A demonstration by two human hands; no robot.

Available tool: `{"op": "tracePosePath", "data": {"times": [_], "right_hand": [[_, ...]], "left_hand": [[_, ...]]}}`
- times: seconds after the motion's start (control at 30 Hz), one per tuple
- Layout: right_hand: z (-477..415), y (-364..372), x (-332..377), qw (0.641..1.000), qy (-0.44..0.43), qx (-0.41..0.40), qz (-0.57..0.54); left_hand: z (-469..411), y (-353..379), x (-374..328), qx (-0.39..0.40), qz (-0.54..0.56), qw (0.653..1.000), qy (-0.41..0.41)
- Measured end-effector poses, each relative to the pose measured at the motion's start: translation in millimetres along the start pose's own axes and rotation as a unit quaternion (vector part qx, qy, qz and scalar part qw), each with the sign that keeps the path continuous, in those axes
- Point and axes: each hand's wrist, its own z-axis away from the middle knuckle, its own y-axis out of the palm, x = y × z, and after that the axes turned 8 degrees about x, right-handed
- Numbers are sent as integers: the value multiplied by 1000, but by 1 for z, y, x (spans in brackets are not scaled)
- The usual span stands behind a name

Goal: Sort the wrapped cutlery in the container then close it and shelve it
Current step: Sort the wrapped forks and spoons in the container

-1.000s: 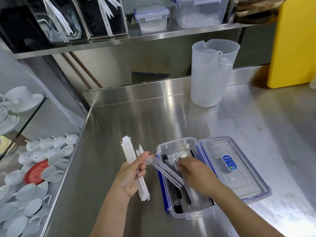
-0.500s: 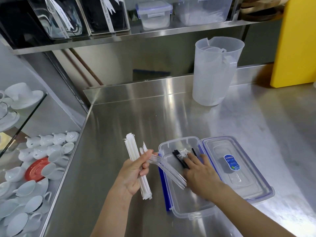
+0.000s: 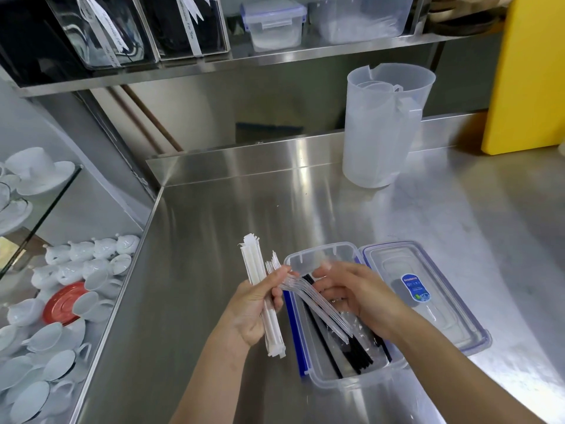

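A clear rectangular container [image 3: 318, 254] with blue clips lies open on the steel counter, its lid [image 3: 428, 301] lying flat to its right. Black wrapped cutlery [image 3: 357, 359] lies inside. My left hand [image 3: 253, 310] grips a bundle of white paper-wrapped sticks [image 3: 260, 289] and a fan of clear plastic forks [image 3: 318, 310] that slant over the container. My right hand [image 3: 363, 298] is above the container, fingers curled around clear-wrapped pieces beside the forks.
A translucent plastic jug [image 3: 382, 127] stands at the back of the counter. A yellow board [image 3: 532, 71] leans at the right. The shelf [image 3: 232, 65] above carries boxes and bins. White cups and a red saucer [image 3: 61, 304] fill the lower left.
My right hand has lifted from the container's floor up to the forks held by my left hand. More black cutlery now shows in the container. The left hand has barely moved.
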Motion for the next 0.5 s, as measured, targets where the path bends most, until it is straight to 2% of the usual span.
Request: {"op": "tracePosePath", "data": {"times": [0.1, 0.23, 0.3, 0.33, 0.37, 0.4, 0.43, 0.5], "right_hand": [[4, 6, 3, 993, 18, 68, 92], [5, 13, 1, 993, -3, 74, 93], [3, 9, 0, 999, -27, 36, 25], [-1, 4, -2, 999, -38, -15, -15], [-5, -1, -6, 996, -42, -74, -8], [-10, -7, -11, 989, -40, -122, 78], [-13, -13, -17, 962, -40, -136, 233], [-16, -19, -32, 852, -67, -65, 515]], "left_hand": [[0, 5, 2, -4, -33, 999, -10], [2, 13, 3, 7, -46, 999, -9], [3, 12, 1, 8, -25, 1000, -10], [4, 10, 0, 11, -17, 1000, -11], [4, 8, -1, 16, -16, 1000, -12], [6, 7, -2, 20, -20, 1000, -12], [7, 6, -3, 22, -25, 999, -11], [7, 6, -3, 26, -27, 999, -9]]}}
